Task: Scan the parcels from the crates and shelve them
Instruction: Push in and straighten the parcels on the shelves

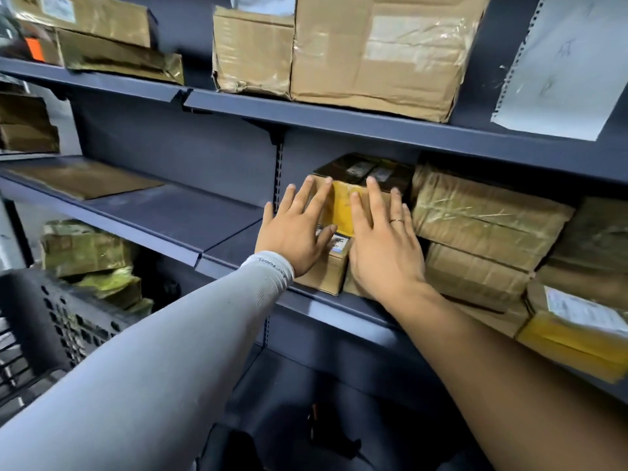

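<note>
Fingers of the left hand (pixel 295 232) and right hand (pixel 380 243) are laid flat, uncurled, on the parcel (pixel 334 263) at the shelf (pixel 339 309) lip, where it could be tipped off if pushed unevenly

We have only one view here, from a camera worn on the person's head, and it looks forward and somewhat down at a dark blue shelving unit (pixel 339 124) from close by. The lens is wide (the shelf edges bow and slant across the frame), so we take in three shelf levels at once, from the upper boxes to the floor shadows below. Both forearms enter from the bottom edge and reach away from us, the left hand (pixel 295 229) and right hand (pixel 384 243) landing near the frame's centre on the middle shelf. A black crate (pixel 51 317) cuts in at lower left.
</note>
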